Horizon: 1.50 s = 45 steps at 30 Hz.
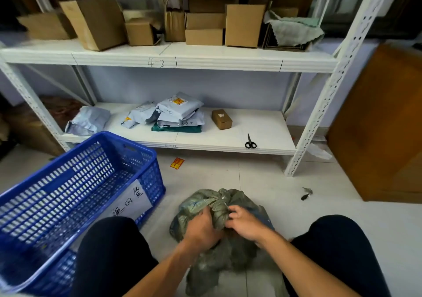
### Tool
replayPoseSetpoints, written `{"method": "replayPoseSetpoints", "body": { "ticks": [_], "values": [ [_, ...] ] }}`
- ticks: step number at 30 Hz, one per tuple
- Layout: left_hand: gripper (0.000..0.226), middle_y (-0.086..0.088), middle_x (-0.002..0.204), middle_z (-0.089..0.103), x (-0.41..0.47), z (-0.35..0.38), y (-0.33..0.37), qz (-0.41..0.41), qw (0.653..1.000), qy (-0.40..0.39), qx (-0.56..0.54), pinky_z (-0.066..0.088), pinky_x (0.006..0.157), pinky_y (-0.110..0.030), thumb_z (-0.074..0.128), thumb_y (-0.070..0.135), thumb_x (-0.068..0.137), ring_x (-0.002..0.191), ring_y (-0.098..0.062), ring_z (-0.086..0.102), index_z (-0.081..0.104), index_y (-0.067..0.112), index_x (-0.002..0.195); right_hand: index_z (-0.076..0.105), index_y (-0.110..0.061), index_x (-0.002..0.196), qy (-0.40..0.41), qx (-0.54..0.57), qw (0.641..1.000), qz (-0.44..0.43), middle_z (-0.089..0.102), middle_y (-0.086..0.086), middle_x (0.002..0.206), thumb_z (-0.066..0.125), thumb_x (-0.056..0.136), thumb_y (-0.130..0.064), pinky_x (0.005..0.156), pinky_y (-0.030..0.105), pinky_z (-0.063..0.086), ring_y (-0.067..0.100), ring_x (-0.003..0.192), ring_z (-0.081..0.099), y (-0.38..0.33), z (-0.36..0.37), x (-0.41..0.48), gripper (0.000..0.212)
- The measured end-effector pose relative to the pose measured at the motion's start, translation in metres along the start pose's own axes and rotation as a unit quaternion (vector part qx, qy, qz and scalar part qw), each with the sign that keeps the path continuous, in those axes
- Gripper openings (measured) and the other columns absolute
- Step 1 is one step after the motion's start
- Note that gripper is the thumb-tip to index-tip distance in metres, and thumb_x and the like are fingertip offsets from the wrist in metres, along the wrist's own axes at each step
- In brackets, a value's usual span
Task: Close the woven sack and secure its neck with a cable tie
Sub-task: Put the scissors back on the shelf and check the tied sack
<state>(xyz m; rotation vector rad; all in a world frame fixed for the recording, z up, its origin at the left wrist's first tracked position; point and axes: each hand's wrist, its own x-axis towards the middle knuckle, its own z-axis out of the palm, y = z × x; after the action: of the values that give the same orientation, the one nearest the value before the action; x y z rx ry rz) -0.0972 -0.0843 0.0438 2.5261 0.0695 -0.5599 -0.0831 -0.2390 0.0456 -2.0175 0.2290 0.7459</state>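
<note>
A grey-green woven sack (230,251) lies on the floor tiles between my knees, its top bunched into a neck. My left hand (202,227) grips the gathered neck from the left. My right hand (244,222) pinches at the neck from the right, fingers curled against the fabric. A thin white cable tie (223,198) shows at the neck, its small tip sticking up above my fingers. Whether the tie is fully looped round the neck is hidden by my hands.
A blue plastic crate (75,196) with a paper label stands to my left. A white metal shelf (228,143) ahead holds grey mailer parcels (178,114), a small carton (221,119) and black scissors (250,141). A wooden board (383,125) leans at right.
</note>
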Motion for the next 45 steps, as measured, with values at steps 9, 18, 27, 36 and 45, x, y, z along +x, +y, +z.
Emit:
{"method": "replayPoseSetpoints", "body": {
  "ticks": [9, 18, 27, 36, 45],
  "values": [
    [0.056, -0.005, 0.133, 0.053, 0.003, -0.007, -0.011, 0.133, 0.959, 0.123, 0.218, 0.029, 0.118, -0.039, 0.059, 0.015, 0.085, 0.128, -0.026, 0.047, 0.052, 0.022, 0.14, 0.008, -0.029, 0.162, 0.042, -0.275, 0.96, -0.04, 0.042, 0.009, 0.157, 0.047, 0.1, -0.019, 0.111, 0.041, 0.036, 0.031, 0.142, 0.042, 0.007, 0.003, -0.017, 0.073],
    [0.044, -0.013, 0.137, 0.053, 0.001, -0.009, 0.004, 0.285, 0.889, 0.236, 0.268, 0.022, 0.124, -0.054, 0.063, 0.003, 0.07, 0.139, -0.033, 0.041, 0.073, 0.023, 0.108, 0.025, -0.044, 0.15, 0.085, -0.333, 0.932, -0.111, 0.047, 0.004, 0.136, 0.054, 0.093, -0.024, 0.098, 0.047, 0.05, 0.037, 0.119, 0.058, 0.021, -0.002, 0.0, 0.067],
    [0.087, -0.014, 0.162, 0.025, 0.014, -0.035, 0.006, 0.197, 0.915, 0.343, 0.081, 0.017, 0.125, -0.045, 0.061, -0.011, 0.064, 0.149, -0.03, 0.023, 0.048, 0.021, 0.144, 0.06, -0.023, 0.124, 0.144, -0.322, 0.927, -0.126, 0.058, 0.008, 0.111, 0.05, 0.097, -0.044, 0.084, 0.041, 0.051, 0.035, 0.104, 0.062, 0.012, -0.012, 0.016, 0.035],
    [0.055, -0.007, 0.139, 0.049, 0.027, -0.053, -0.014, 0.097, 0.897, 0.422, -0.083, 0.043, 0.108, -0.033, 0.074, 0.015, 0.086, 0.126, -0.021, 0.052, 0.05, 0.01, 0.136, 0.068, -0.017, 0.107, 0.177, -0.248, 0.94, -0.153, 0.052, 0.001, 0.103, 0.06, 0.093, -0.05, 0.082, 0.04, 0.051, 0.022, 0.097, 0.058, -0.001, -0.007, 0.036, 0.036],
    [0.034, -0.004, 0.111, 0.073, 0.03, -0.025, -0.016, 0.1, 0.991, 0.067, 0.064, 0.057, 0.084, -0.035, 0.064, 0.035, 0.085, 0.099, -0.026, 0.069, 0.069, 0.019, 0.115, 0.073, -0.021, 0.095, 0.177, -0.173, 0.961, -0.122, 0.074, 0.0, 0.095, 0.066, 0.081, -0.059, 0.073, 0.035, 0.054, 0.022, 0.088, 0.066, -0.01, -0.005, 0.046, 0.042]
  ]
}}
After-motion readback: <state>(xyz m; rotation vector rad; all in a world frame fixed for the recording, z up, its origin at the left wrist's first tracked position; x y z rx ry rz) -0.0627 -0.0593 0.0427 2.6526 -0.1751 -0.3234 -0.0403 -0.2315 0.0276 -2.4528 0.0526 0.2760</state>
